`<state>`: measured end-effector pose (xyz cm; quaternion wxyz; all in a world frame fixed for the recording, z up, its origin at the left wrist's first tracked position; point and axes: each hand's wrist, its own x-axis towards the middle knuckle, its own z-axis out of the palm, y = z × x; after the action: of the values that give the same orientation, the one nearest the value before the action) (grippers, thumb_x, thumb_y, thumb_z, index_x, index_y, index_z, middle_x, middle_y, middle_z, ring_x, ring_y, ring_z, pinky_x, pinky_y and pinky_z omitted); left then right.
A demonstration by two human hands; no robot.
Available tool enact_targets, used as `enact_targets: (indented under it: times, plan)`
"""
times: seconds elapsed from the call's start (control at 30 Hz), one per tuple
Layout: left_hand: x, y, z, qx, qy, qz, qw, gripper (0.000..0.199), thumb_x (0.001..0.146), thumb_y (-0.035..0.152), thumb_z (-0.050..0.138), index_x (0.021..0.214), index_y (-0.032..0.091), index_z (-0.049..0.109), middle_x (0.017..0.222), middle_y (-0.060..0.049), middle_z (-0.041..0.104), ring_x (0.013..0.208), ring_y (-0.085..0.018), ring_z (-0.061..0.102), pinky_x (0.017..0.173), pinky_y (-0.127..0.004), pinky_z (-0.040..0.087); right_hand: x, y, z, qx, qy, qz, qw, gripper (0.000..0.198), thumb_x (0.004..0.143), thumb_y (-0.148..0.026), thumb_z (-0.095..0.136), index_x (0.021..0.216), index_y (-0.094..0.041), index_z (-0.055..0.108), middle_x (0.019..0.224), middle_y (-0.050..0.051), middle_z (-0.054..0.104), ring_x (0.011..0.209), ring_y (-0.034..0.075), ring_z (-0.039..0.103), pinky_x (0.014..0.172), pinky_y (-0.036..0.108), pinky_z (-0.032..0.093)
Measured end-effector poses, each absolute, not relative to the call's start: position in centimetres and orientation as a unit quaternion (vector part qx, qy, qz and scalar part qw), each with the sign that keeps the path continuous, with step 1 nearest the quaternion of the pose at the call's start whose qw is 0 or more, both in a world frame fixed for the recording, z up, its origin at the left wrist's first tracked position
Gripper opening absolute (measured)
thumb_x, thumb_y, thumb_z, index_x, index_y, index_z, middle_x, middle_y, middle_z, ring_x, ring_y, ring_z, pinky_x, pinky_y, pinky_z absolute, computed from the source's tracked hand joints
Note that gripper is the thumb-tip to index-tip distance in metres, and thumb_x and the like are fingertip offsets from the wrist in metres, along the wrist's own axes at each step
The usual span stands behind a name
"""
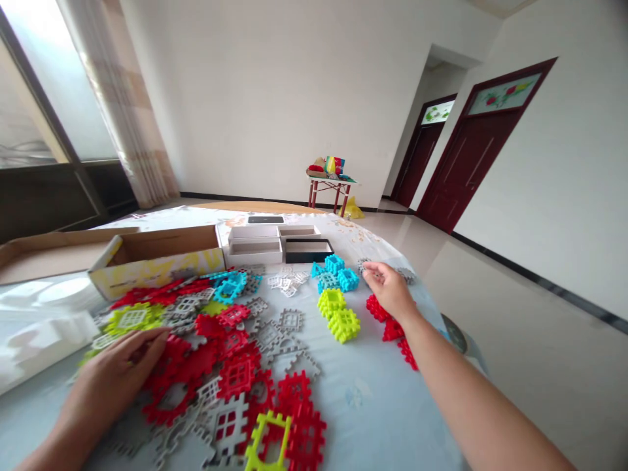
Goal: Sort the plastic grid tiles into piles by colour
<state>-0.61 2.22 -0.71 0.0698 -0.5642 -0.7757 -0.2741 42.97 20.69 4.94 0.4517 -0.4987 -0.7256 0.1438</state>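
Note:
My left hand [122,366] lies low over the left side of a mixed heap of notched plastic building panels, fingers bent and their undersides hidden. Its fingertips touch a red panel [173,353]. On the right, my right hand [390,288] pinches at a grey panel [364,265], beside another grey panel [406,275] partly behind the hand. Just below this hand are red panels [392,329], partly covered by the wrist. Left of it stand stacked blue panels [347,279] and lime-green panels [343,325]. White lattice pieces [288,281] lie farther back.
A printed cardboard box [159,270] stands behind the heap, white foam packing [46,343] at the left. Small open trays [255,258], one a black-edged tray [309,258], sit at the back. The round table's cloth [373,405] drops away at right.

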Motion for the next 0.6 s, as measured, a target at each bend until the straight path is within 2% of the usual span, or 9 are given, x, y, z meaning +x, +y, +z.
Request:
enact_targets:
  times: [0.1, 0.27, 0.4, 0.6]
  plan:
    - [-0.6, 2.0, -0.4, -0.571, -0.773, -0.275, 0.019, 0.038, 0.076, 0.048, 0.044, 0.096, 0.022, 0.063, 0.097, 0.001, 0.068, 0.088, -0.016, 0.061, 0.078, -0.021, 0.043, 37.9, 16.3, 4.5, -0.41, -0.792, 0.2, 0.407, 0.025, 0.08, -0.031, 0.05, 0.098, -0.018, 0.062, 0.098, 0.006, 0.064, 0.086, 0.017, 0.06, 0.076, 0.029, 0.049]
    - [-0.2, 2.1, -0.4, -0.571, -0.767, -0.293, 0.015, 0.039, 0.077, 0.051, 0.041, 0.094, 0.024, 0.063, 0.093, 0.0, 0.068, 0.084, -0.016, 0.061, 0.076, -0.022, 0.043, 32.3, 11.9, 2.4, -0.351, -0.849, 0.24, 0.314, 0.02, 0.079, -0.024, 0.054, 0.096, -0.018, 0.063, 0.091, 0.005, 0.065, 0.082, 0.015, 0.06, 0.076, 0.027, 0.047]
    - [-0.4, 2.0, -0.5, -0.59, -0.753, -0.291, 0.007, 0.038, 0.079, 0.05, 0.041, 0.096, 0.023, 0.061, 0.098, -0.002, 0.066, 0.087, -0.016, 0.059, 0.077, -0.021, 0.041, 29.5, 9.8, 1.5, -0.31, -0.878, 0.247, 0.269, 0.021, 0.078, -0.023, 0.056, 0.097, -0.018, 0.064, 0.092, 0.004, 0.066, 0.089, 0.016, 0.059, 0.084, 0.027, 0.044]
    - [-0.2, 2.1, -0.2, -0.594, -0.754, -0.28, 0.004, 0.038, 0.08, 0.05, 0.039, 0.097, 0.023, 0.061, 0.095, -0.002, 0.066, 0.084, -0.015, 0.059, 0.073, -0.021, 0.041, 26.8, 7.8, 1.6, -0.283, -0.905, 0.227, 0.223, 0.04, 0.075, -0.036, 0.061, 0.111, -0.018, 0.059, 0.103, 0.008, 0.063, 0.1, 0.021, 0.053, 0.09, 0.033, 0.04]
